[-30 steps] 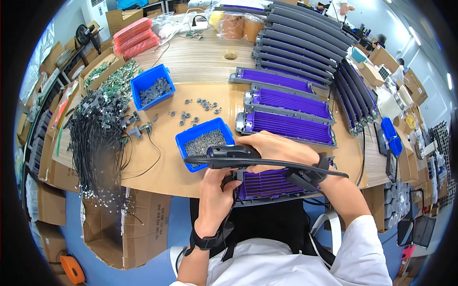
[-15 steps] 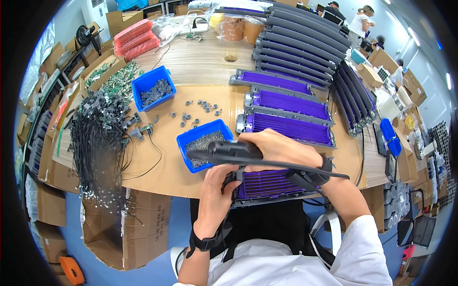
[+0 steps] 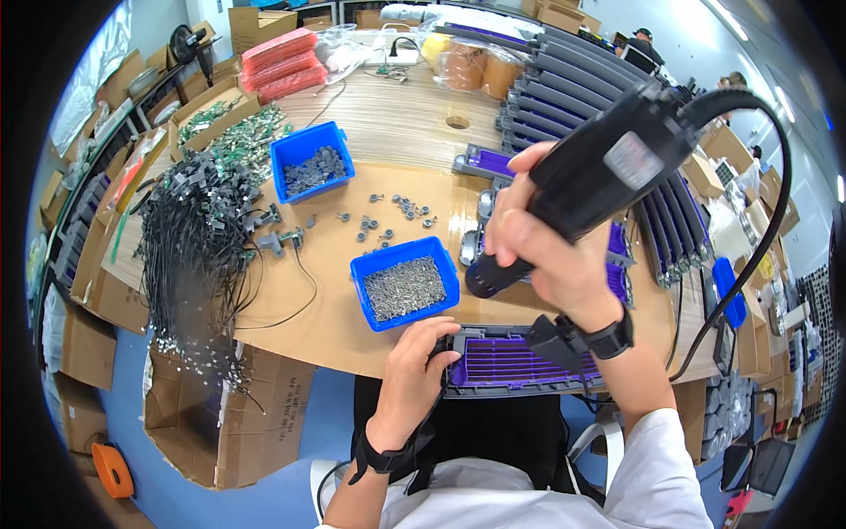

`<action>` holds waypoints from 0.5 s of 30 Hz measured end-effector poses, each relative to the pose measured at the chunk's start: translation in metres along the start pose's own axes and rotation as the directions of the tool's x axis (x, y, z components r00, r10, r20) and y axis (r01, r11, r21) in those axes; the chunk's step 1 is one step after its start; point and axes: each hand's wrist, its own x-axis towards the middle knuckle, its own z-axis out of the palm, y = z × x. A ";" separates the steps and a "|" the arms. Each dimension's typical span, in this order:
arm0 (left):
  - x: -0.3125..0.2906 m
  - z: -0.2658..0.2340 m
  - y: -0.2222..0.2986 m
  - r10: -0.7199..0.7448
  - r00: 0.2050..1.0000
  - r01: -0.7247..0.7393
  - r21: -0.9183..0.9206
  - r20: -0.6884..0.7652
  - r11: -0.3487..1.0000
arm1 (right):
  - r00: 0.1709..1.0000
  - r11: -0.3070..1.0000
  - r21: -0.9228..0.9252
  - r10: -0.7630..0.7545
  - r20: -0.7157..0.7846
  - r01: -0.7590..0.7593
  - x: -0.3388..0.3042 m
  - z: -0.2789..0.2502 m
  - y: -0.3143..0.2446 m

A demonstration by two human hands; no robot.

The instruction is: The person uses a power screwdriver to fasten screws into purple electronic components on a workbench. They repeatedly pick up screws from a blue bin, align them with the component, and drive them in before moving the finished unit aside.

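My right hand is wrapped round a black corded electric screwdriver, held tilted above the table with its nose low, just right of a blue bin of small metal screws. No bit can be made out at the nose. At the table's near edge lies a purple slatted panel in a grey frame. My left hand grips its left end, thumb in front and fingers over the back. The hand hides that end. Beyond the screwdriver, similar panels are partly covered by my right hand.
Another blue bin holds grey round parts; several loose ones lie nearby. A heap of black cables fills the left side. Grey-purple panels are stacked at the far right. The screwdriver's cord loops down the right side.
My right hand has raised the screwdriver and swung it from lying across the screw bin to a steep tilt on the right. The left hand stays on the panel. The view has shifted slightly.
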 end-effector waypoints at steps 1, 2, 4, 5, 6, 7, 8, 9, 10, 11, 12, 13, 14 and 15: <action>0.000 0.000 0.000 -0.002 1.000 0.002 -0.001 0.000 1.000 | 1.000 1.000 0.018 0.024 -0.015 -0.024 -0.002 0.006 0.007; 0.000 0.000 0.000 -0.008 1.000 0.008 -0.004 0.000 1.000 | 0.998 0.999 0.021 0.042 -0.036 -0.041 -0.005 0.011 0.013; -0.001 0.002 -0.001 -0.025 1.000 0.025 -0.020 -0.004 0.999 | 0.997 0.998 0.024 0.061 -0.055 -0.059 -0.007 0.017 0.022; -0.001 0.002 -0.001 -0.039 0.999 0.039 -0.024 -0.009 0.999 | 0.996 0.998 0.028 0.066 -0.064 -0.064 -0.009 0.020 0.026; -0.001 0.002 0.000 -0.053 0.999 0.053 -0.028 -0.013 0.998 | 0.995 0.997 0.030 0.071 -0.075 -0.069 -0.010 0.022 0.030; -0.001 0.002 0.001 -0.066 0.998 0.066 -0.033 -0.016 0.997 | 0.993 0.997 0.032 0.076 -0.086 -0.074 -0.011 0.024 0.034; -0.001 0.002 0.003 -0.096 0.995 0.095 -0.061 -0.018 0.994 | 0.995 0.998 0.022 0.058 -0.086 -0.057 -0.013 0.024 0.037; 0.000 0.003 0.006 -0.125 0.992 0.123 -0.090 -0.018 0.988 | 0.996 0.999 0.012 0.040 -0.085 -0.040 -0.014 0.025 0.041; 0.000 0.003 0.008 -0.154 0.988 0.151 -0.118 -0.017 0.981 | 0.996 1.000 0.001 0.022 -0.084 -0.022 -0.016 0.025 0.043; 0.000 0.004 0.007 -0.135 0.991 0.131 -0.108 -0.024 0.985 | 0.995 1.000 -0.001 0.020 -0.101 -0.020 -0.018 0.025 0.045; 0.000 0.005 0.005 -0.115 0.993 0.112 -0.097 -0.031 0.989 | 0.993 1.000 -0.003 0.017 -0.118 -0.018 -0.020 0.026 0.047; 0.000 0.005 0.004 -0.095 0.995 0.092 -0.086 -0.038 0.992 | 0.991 1.000 -0.006 0.014 -0.135 -0.015 -0.021 0.026 0.048; 0.000 0.005 0.003 -0.091 0.995 0.088 -0.076 -0.036 0.993 | 0.991 1.000 -0.003 0.022 -0.135 -0.022 -0.021 0.026 0.048; 0.000 0.004 0.003 -0.086 0.996 0.083 -0.066 -0.034 0.994 | 0.991 1.000 0.007 0.031 -0.130 -0.030 -0.021 0.026 0.049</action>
